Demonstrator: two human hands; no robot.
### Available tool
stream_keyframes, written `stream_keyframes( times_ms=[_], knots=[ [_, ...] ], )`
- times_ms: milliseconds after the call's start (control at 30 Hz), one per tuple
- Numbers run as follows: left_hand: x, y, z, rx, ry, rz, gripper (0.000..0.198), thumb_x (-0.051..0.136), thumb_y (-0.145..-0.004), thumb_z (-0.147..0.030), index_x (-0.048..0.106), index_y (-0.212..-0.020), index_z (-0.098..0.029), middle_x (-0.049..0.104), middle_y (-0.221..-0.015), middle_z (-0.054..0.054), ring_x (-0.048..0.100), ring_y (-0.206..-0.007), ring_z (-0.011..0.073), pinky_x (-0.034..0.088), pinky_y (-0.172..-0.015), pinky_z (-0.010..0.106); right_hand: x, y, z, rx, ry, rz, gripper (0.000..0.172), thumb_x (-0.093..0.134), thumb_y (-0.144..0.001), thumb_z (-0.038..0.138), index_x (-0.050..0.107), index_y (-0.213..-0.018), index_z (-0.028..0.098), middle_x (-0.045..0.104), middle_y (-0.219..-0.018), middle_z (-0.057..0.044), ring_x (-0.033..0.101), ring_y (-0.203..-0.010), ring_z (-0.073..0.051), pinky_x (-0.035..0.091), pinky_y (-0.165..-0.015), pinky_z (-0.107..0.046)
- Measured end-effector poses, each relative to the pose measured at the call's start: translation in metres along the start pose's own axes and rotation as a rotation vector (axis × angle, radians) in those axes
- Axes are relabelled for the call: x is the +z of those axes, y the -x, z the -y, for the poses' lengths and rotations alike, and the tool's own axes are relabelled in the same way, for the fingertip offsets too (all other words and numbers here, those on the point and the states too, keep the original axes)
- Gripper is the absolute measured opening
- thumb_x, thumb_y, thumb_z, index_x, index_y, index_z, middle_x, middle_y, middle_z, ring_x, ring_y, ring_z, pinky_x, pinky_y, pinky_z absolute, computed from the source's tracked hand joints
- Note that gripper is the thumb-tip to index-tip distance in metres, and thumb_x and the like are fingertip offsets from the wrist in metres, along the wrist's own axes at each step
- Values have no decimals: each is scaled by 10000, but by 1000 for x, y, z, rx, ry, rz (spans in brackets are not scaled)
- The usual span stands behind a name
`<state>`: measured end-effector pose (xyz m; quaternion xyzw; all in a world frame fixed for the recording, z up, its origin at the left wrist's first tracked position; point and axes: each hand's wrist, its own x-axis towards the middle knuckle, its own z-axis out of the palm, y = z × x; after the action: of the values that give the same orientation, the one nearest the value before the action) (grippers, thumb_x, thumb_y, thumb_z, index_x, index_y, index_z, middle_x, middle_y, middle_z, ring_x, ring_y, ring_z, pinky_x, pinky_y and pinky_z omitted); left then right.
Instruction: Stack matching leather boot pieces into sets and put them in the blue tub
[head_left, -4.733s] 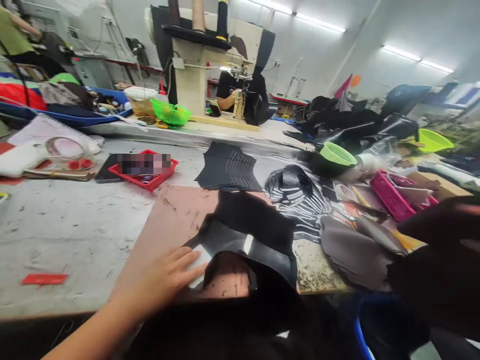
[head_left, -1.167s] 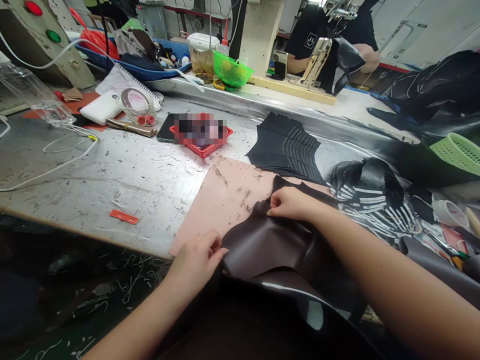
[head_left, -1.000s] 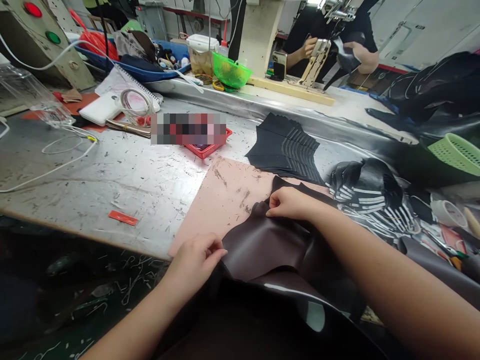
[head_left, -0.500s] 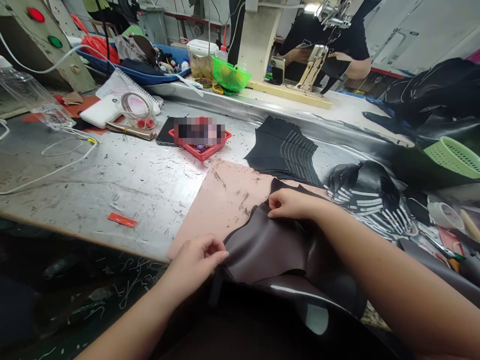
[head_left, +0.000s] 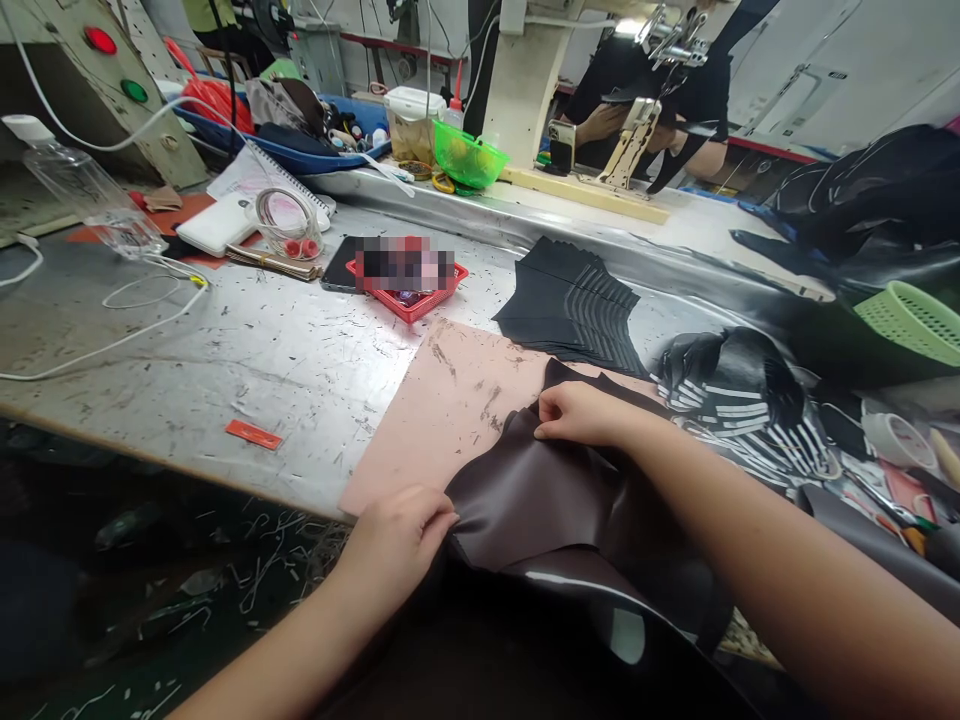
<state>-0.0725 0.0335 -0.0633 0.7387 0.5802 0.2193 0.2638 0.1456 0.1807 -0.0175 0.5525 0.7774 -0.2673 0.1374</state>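
Observation:
A dark brown leather sheet lies partly on a pink cutting mat at the near edge of the metal table, and drapes down toward me. My left hand pinches the sheet's near left edge, fingers closed. My right hand pinches its far edge on the mat, fingers also closed. The sheet is stretched between both hands.
A fanned stack of black cut pieces lies beyond the mat, with a red tray to its left. Black straps with white stripes lie to the right. A green basket, a green bowl and a person at a sewing machine are farther off.
Since 4.7 s ago both hands have taken hold of the brown sheet. Over the last second the hands barely shift; the left hand slid slightly down and right along the edge.

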Motion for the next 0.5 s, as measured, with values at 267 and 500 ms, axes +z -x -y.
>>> stream_keyframes(
  times_ms=[267,500],
  knots=[
    [2,-1,-2,75,-165,-10,194,445,-849,-182,620,-765,-183,631,-703,2,592,-627,129,445,-567,220,3,-2,3,7,25,-32,133,644,-661,246,534,-608,193,596,-661,2,554,-660,-139,367,-528,-205],
    [-10,-18,-1,614,-459,47,212,408,-755,-54,589,-763,-164,604,-1110,107,533,-1046,251,424,-843,368,3,-7,3,12,77,-58,136,675,-633,275,567,-669,200,619,-732,-17,571,-731,-169,364,-541,-219]
  ],
)
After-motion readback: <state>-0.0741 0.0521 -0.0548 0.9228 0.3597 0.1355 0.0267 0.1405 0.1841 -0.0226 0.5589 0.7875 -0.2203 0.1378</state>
